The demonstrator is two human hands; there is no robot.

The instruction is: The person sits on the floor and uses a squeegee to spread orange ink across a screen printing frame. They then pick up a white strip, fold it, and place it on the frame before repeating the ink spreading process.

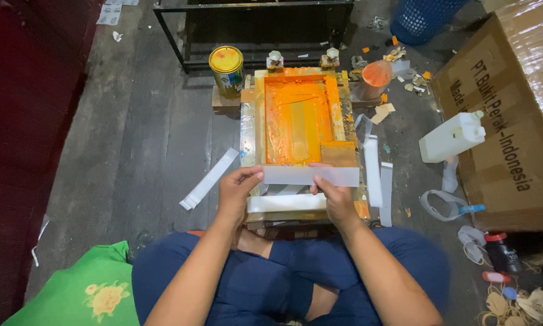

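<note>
I sit cross-legged on a dark wooden floor before a wooden screen-printing frame smeared with orange ink. Both hands hold one long pale plastic strip level over the frame's near edge. My left hand pinches its left end, and my right hand grips it from below near the middle. A squeegee rests inside the frame at the near right. Another white strip lies under my hands on the frame's front rail.
A yellow paint can stands at the back left, an orange-stained cup at the back right. A loose strip lies left of the frame, others to its right. A white jug, a cardboard box, and green cloth surround me.
</note>
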